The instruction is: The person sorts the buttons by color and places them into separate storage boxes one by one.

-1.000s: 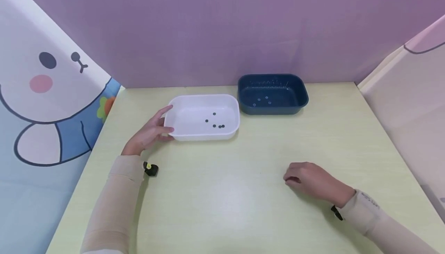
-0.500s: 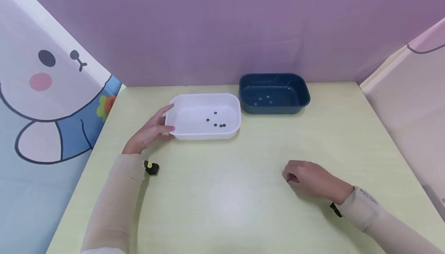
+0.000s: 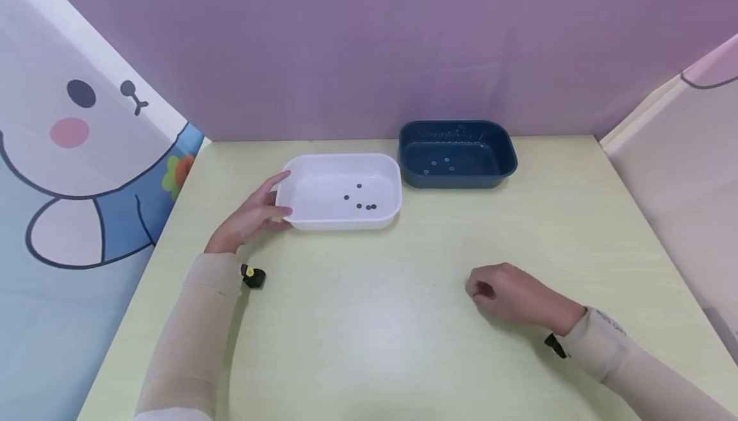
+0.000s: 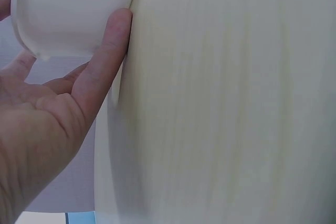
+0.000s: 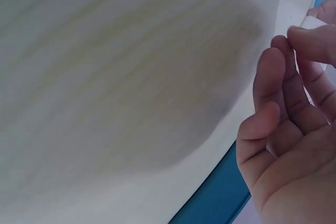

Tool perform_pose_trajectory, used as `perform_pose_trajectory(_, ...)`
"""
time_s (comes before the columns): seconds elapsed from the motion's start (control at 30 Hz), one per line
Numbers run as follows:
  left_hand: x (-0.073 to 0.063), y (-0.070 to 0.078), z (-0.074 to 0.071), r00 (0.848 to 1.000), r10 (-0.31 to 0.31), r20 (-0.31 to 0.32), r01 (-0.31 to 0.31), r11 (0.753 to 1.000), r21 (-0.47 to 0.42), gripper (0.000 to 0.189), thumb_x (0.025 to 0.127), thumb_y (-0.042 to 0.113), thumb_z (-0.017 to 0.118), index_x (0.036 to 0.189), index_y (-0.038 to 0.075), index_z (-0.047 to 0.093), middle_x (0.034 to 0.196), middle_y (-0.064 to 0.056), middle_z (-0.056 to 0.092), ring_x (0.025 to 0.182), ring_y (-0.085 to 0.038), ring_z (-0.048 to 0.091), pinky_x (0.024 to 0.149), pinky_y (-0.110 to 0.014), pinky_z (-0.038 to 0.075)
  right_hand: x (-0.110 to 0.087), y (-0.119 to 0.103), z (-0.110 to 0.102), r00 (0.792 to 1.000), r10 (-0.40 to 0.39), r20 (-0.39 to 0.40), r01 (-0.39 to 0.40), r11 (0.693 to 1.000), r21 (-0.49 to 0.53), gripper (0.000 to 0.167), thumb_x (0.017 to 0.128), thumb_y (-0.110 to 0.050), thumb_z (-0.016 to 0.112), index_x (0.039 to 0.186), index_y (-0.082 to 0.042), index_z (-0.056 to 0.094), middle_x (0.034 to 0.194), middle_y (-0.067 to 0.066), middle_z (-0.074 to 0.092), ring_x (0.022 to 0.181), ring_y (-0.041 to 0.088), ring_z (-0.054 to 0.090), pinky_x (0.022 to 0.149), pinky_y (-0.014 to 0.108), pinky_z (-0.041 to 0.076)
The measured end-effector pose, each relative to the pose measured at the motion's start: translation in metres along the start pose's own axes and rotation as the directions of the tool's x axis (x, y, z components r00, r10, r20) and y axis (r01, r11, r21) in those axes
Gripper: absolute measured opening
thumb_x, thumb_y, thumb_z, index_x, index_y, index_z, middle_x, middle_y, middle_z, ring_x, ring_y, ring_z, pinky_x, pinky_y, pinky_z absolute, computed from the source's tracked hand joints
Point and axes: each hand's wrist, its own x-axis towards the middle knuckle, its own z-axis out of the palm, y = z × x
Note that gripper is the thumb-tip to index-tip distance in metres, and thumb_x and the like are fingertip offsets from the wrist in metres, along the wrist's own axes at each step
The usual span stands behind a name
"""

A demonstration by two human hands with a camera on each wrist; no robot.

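Observation:
At the back of the table, my left hand (image 3: 249, 218) holds the left end of a white tray (image 3: 385, 221), its fingertips on the rim and side wall. Several small dark round pieces (image 3: 359, 186) lie inside the tray, towards its right. From the left wrist, one finger (image 4: 111, 45) runs along the tray's wall (image 4: 68, 19). My right hand (image 3: 510, 293) is low over the right part of the table, fingers curled and thumb tip close to the fingertips. In the right wrist view the fingers (image 5: 269, 72) bend inwards; I cannot tell whether something small is pinched there.
A dark blue tray (image 3: 455, 182) stands just right of the white one, with several small rings (image 3: 446, 160) on its floor. Behind the pale table (image 3: 357, 318) rises a purple backdrop (image 3: 346, 49). Printed cloth panels border the left and right sides.
The right hand's fingers have curled in closer to the thumb, and the hand has shifted very slightly left. My left hand keeps the same hold on the white tray, and the whole view has drifted slightly.

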Motion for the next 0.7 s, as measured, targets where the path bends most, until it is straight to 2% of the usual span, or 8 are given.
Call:
perform_pose_trajectory(0.13,-0.0005,0.0000,0.0000,1.000,-0.001,0.000,0.001,1.000,0.002,0.087,0.096,0.004,0.063,0.163,0.031,0.014,0.157,-0.023,0.027,0.128,-0.045,0.045,0.100,-0.057,0.048,0.0006,0.0007,-0.0015,0.999,0.037,-0.002,-0.036,0.998,0.051,0.021,0.087,0.001,0.070,0.092,-0.020,0.069,0.085,-0.016,0.063,0.075,0.001,0.055,0.067,0.023,0.052)
perform_pose_trajectory(0.23,-0.0008,-0.0001,0.0000,1.000,0.001,-0.001,-0.001,1.000,0.001,0.088,0.096,0.003,0.063,0.163,0.031,0.014,0.157,-0.023,0.027,0.128,-0.045,0.046,0.099,-0.056,0.049,0.0014,0.0019,-0.0021,0.999,0.034,-0.016,-0.032,0.996,0.084,0.020,0.087,0.001,0.070,0.093,-0.018,0.071,0.086,-0.014,0.066,0.076,0.001,0.057,0.068,0.023,0.053)
perform_pose_trajectory(0.5,-0.0023,0.0009,0.0016,1.000,0.002,-0.007,-0.002,1.000,0.004,0.086,0.096,0.001,0.061,0.162,0.032,0.015,0.156,-0.023,0.028,0.127,-0.045,0.046,0.099,-0.055,0.050,0.0014,0.0039,-0.0029,0.998,0.049,-0.034,-0.041,0.981,0.189,0.020,0.088,0.002,0.071,0.096,-0.017,0.074,0.090,-0.011,0.070,0.079,0.003,0.061,0.070,0.024,0.055)
perform_pose_trajectory(0.7,-0.0037,0.0021,0.0028,1.000,-0.004,-0.015,0.004,1.000,0.011,0.086,0.096,0.000,0.060,0.162,0.031,0.015,0.157,-0.024,0.026,0.128,-0.045,0.045,0.099,-0.055,0.050,0.0013,0.0045,-0.0062,0.996,0.087,-0.032,-0.078,0.973,0.218,0.020,0.089,0.002,0.072,0.098,-0.017,0.074,0.091,-0.010,0.070,0.081,0.005,0.062,0.069,0.024,0.055)
